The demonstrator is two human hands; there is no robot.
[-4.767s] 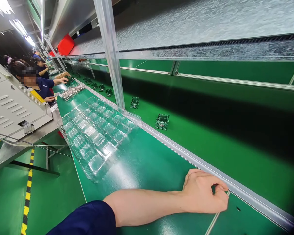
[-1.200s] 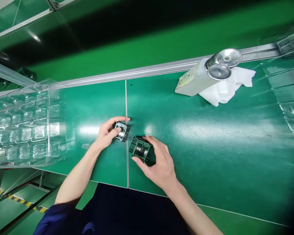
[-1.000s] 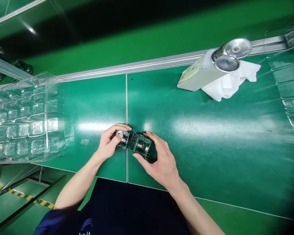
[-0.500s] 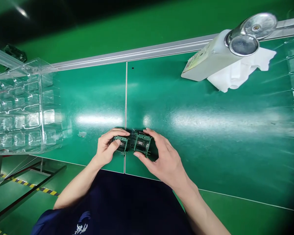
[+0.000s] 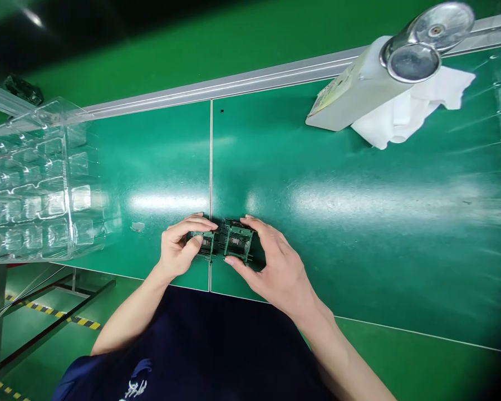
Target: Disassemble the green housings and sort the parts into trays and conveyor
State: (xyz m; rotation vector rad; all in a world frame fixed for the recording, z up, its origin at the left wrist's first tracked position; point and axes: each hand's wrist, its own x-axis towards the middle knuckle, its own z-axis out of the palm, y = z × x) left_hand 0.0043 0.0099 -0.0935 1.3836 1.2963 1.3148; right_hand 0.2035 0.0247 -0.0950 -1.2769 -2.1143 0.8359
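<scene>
Two small green circuit-board assemblies sit side by side near the front edge of the green table. Around the left circuit-board assembly point(image 5: 207, 243) my left hand point(image 5: 179, 245) is closed, its thumb lying over the top and its fingers along the far side; they hide part of it. My right hand point(image 5: 273, 259) grips the right circuit-board assembly point(image 5: 237, 240) between the thumb at its near edge and the fingers at its far edge. The two assemblies are very close together; whether they touch I cannot tell.
Clear plastic trays point(image 5: 29, 195) with moulded pockets stand at the left. At the back right are a whitish bottle with a metal top point(image 5: 354, 92) and crumpled white material point(image 5: 401, 120). A tiny black piece point(image 5: 222, 111) lies beyond the hands. A metal rail point(image 5: 234, 81) borders the table's far side.
The whole view has shifted slightly, with the table and bottle appearing a little higher. Both hands keep their hold on the circuit-board assemblies, with hardly any movement between them.
</scene>
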